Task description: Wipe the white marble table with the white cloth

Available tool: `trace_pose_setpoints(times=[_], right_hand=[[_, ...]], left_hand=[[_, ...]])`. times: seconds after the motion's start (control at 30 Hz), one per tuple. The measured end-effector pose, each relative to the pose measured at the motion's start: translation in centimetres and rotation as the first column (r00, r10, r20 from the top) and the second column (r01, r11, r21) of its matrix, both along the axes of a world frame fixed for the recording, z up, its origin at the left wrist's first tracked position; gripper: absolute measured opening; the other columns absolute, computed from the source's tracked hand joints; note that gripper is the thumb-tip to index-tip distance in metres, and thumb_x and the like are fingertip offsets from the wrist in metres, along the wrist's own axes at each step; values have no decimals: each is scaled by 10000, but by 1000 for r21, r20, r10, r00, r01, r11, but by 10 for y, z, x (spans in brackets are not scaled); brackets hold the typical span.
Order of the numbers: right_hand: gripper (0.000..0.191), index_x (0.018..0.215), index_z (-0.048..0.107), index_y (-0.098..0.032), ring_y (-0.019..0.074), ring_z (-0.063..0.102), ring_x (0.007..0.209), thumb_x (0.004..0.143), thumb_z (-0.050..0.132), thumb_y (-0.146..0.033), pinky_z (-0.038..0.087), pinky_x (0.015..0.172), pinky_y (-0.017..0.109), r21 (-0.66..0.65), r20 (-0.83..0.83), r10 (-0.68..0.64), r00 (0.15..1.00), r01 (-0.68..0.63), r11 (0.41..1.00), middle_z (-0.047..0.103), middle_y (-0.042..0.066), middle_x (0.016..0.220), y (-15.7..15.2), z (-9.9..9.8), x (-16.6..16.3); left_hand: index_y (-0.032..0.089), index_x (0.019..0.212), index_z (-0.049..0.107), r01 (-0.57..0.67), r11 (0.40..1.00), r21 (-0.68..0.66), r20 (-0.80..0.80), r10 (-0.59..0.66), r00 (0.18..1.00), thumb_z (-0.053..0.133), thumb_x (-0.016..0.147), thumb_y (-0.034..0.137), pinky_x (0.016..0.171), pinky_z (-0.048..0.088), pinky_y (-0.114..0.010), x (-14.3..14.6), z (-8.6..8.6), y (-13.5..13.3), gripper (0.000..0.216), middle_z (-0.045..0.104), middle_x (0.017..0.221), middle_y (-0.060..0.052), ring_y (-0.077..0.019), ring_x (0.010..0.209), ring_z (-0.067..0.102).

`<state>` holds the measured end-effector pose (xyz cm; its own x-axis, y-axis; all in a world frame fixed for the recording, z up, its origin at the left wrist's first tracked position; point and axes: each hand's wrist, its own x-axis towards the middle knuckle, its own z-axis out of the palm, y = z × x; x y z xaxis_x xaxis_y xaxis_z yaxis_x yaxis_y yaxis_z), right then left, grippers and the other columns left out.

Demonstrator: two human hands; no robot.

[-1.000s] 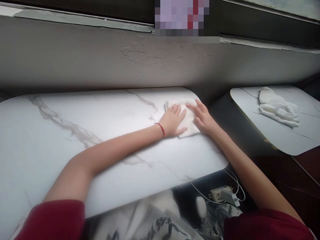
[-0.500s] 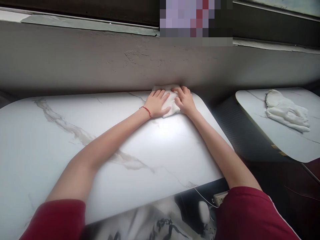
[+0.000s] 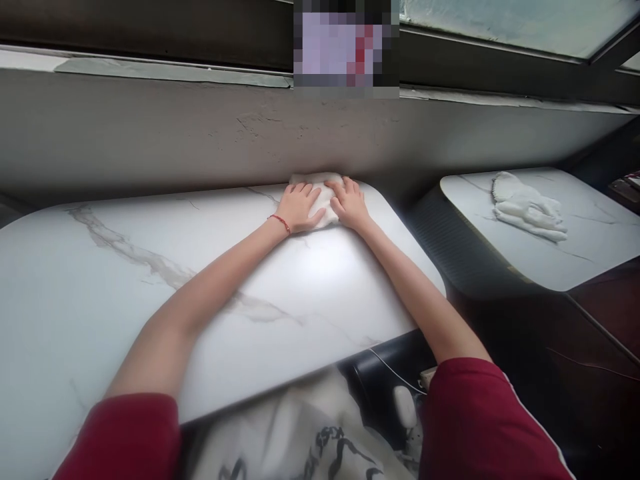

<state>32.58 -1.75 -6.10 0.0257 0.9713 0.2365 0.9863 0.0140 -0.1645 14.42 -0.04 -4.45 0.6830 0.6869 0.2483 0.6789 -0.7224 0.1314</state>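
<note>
A folded white cloth (image 3: 325, 212) lies at the far edge of the white marbled tabletop (image 3: 240, 267), close against the wall. My left hand (image 3: 299, 208), with a red bracelet (image 3: 284, 223) at the wrist, rests palm down on the cloth's left side, fingers stretched out and thumb spread. On the right side of the same cloth lies my right hand (image 3: 351, 205), its fingers apart and slightly bent. Both hands press the cloth from above, and neither visibly wraps around it.
A second marbled tabletop (image 3: 595, 247) stands to the right, across a dark gap, with a crumpled white cloth (image 3: 530, 207) on it. Behind the tables runs a grey wall (image 3: 175, 133) under a window ledge. Below the near edge are a thin white cable (image 3: 395, 369) and printed fabric (image 3: 300, 433).
The view has shifted, so more of the right-hand table and window shows. Both hands stay on the cloth at the far edge, with little visible movement over the tabletop.
</note>
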Motion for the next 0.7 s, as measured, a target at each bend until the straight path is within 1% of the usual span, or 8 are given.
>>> trace_pose_setpoints(times=[0.1,0.17,0.27,0.33,0.43,0.53,0.63,0.7], right_hand=[[586,1563,436,-181,361,293,1494,992,329,-258,368,1127,554,-59,33,38,999,-36,998,313,222,1628,-30,5,-14],[590,1575,413,-156,378,258,1521,1001,343,-275,376,1122,565,-85,55,77,996,-72,994,269,248,1645,-66,8,-25],[583,1569,403,-142,406,291,1509,1005,346,-278,399,1100,582,-82,99,141,985,-133,988,288,269,1626,-141,12,-40],[575,1561,402,-148,421,284,1517,1001,353,-271,389,1110,598,-89,135,224,965,-214,973,285,273,1622,-191,15,-47],[574,1572,347,-148,426,282,1527,1009,343,-262,339,1141,635,-116,210,296,932,-277,954,308,279,1606,-241,19,-55],[561,1571,311,-151,442,283,1525,1030,332,-295,313,1152,649,-99,251,291,923,-274,957,280,290,1610,-247,17,-65],[575,1575,300,-160,455,278,1519,1024,344,-320,309,1152,650,-62,237,292,927,-285,956,249,290,1617,-222,8,-77],[598,1582,314,-168,459,272,1514,1007,366,-326,298,1154,652,-40,209,292,933,-290,956,252,276,1619,-199,2,-85]], left_hand=[[91,1324,606,-38,999,26,-2,38,999,422,1016,378,1077,360,-482,-8,6,-23,459,635,1359,-204,-344,1288,543],[85,1267,627,-25,998,53,-48,28,998,395,1028,349,1031,381,-480,-20,10,-49,425,669,1272,-199,-343,1206,577],[83,1228,637,84,991,104,-155,-68,986,396,1029,343,954,406,-476,-46,13,-104,406,698,1123,-170,-328,1031,609],[58,1287,606,196,966,169,-171,-168,971,413,1029,385,903,420,-463,-64,11,-144,460,689,1126,-168,-314,978,596],[21,1345,572,282,924,259,-135,-255,957,422,1029,428,911,423,-438,-81,6,-187,537,673,1174,-174,-313,1037,563],[9,1390,546,226,947,230,-141,-197,970,411,1034,462,872,435,-427,-85,6,-197,591,666,1172,-173,-307,1024,553],[25,1401,555,119,984,133,-183,-94,979,386,1045,469,805,437,-423,-84,11,-181,594,667,1146,-168,-299,978,564],[24,1433,538,56,994,90,-215,-36,976,367,1052,453,817,437,-434,-86,14,-165,599,664,1170,-177,-310,1011,571]])
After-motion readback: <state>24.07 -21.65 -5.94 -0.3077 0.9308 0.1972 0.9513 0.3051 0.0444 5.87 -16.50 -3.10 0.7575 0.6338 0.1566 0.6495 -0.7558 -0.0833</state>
